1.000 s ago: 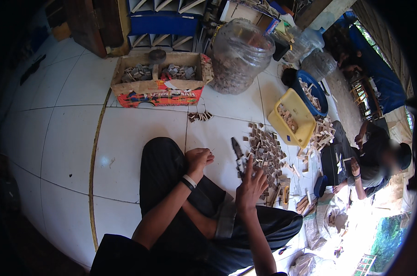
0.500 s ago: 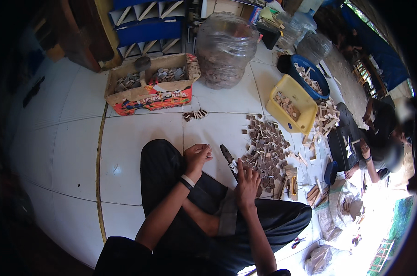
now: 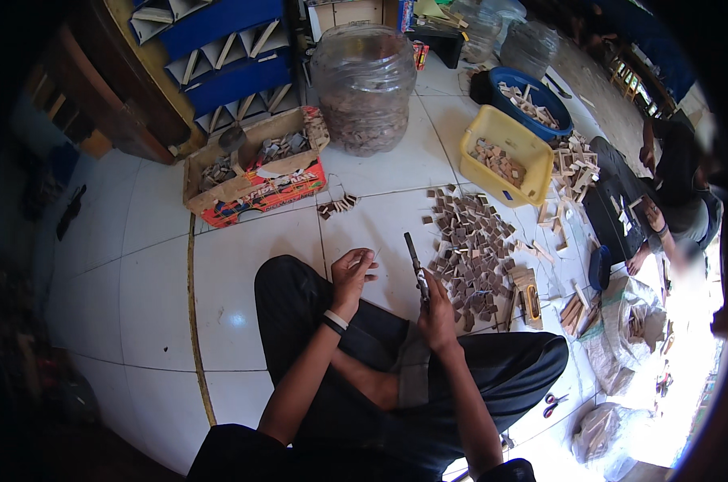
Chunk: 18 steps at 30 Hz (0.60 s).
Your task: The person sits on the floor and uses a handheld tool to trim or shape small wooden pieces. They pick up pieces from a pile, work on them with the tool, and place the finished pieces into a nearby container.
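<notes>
My left hand (image 3: 352,279) is raised over my lap by the left knee, thumb and fingertips pinched together. A thin wire-like strand (image 3: 379,254) seems to stick out from the pinch, too fine to see well. My right hand (image 3: 436,315) is wrapped round dark pliers (image 3: 415,261), seen nearly edge-on, with their narrow end pointing up and away from me. Just right of that hand a spread of small brown square tiles (image 3: 470,257) covers the floor. A short row of similar small pieces (image 3: 337,206) lies farther off, ahead of my left hand.
A cardboard box (image 3: 255,195) of small pieces stands far left, beside a big clear plastic container (image 3: 362,88). Yellow (image 3: 505,128) and blue (image 3: 533,84) tubs hold wooden pieces. A co-worker (image 3: 673,177) sits at the right, near a sack (image 3: 617,345). Scissors (image 3: 554,404) lie right of my knee.
My right hand has picked the pliers up from the floor and closed round them. My left hand stays pinched over my lap. The whole view has turned slightly.
</notes>
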Each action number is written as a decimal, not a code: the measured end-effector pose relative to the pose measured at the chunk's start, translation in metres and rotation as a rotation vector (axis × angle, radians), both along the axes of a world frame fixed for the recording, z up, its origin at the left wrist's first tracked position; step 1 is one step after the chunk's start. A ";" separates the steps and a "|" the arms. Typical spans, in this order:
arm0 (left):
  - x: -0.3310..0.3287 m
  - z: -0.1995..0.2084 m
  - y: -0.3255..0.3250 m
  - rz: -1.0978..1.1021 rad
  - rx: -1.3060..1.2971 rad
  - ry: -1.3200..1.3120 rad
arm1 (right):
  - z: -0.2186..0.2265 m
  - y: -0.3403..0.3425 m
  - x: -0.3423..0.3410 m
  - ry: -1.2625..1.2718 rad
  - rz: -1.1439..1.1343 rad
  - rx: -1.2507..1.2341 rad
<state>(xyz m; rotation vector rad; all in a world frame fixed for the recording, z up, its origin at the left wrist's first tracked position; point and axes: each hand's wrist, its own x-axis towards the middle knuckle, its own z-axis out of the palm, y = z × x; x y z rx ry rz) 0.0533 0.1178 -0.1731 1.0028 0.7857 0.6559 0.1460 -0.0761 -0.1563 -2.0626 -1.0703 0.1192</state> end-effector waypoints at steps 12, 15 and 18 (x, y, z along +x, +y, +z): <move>-0.007 -0.001 0.007 -0.120 0.062 -0.248 | 0.019 -0.017 0.014 0.054 0.247 -0.150; -0.006 0.004 0.006 -0.151 0.065 -0.271 | 0.020 -0.018 0.016 0.043 0.258 -0.185; -0.006 0.008 0.006 -0.169 0.062 -0.279 | 0.022 -0.018 0.019 -0.030 0.249 -0.193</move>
